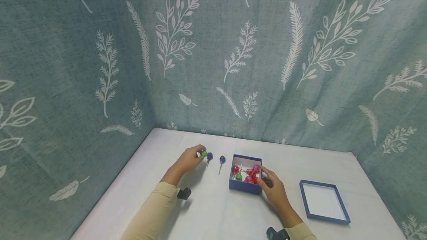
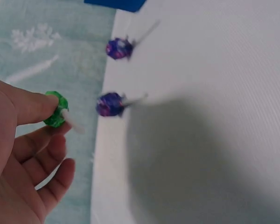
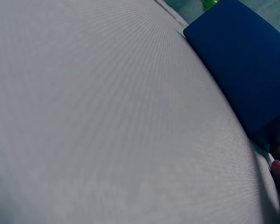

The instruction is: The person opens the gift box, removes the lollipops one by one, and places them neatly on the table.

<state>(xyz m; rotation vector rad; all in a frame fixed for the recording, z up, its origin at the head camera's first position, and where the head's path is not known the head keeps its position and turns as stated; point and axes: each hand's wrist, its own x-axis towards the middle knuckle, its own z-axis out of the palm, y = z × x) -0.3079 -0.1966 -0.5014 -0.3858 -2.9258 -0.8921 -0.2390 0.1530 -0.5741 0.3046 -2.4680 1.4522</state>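
Observation:
In the head view my left hand (image 1: 191, 158) pinches a green lollipop (image 2: 58, 109) between thumb and fingertips, its stick pointing away from the palm in the left wrist view. Beside it lie two purple lollipops, one close to the hand (image 1: 209, 156) and another (image 1: 222, 159) nearer the box. My right hand (image 1: 275, 190) holds the blue box (image 1: 245, 186) at its right side, thumb and fingers at the rim. Inside are several lollipops, with red (image 1: 235, 169), green (image 1: 238, 176) and pink (image 1: 256, 168) wrappers. The right wrist view shows only some fingertips by the box's corner.
A blue-edged lid (image 1: 325, 217), white inside, lies to the right of my right hand. The white-covered table (image 1: 203, 214) meets a grey-green leaf-patterned curtain (image 1: 207, 84) at the back and along the left side.

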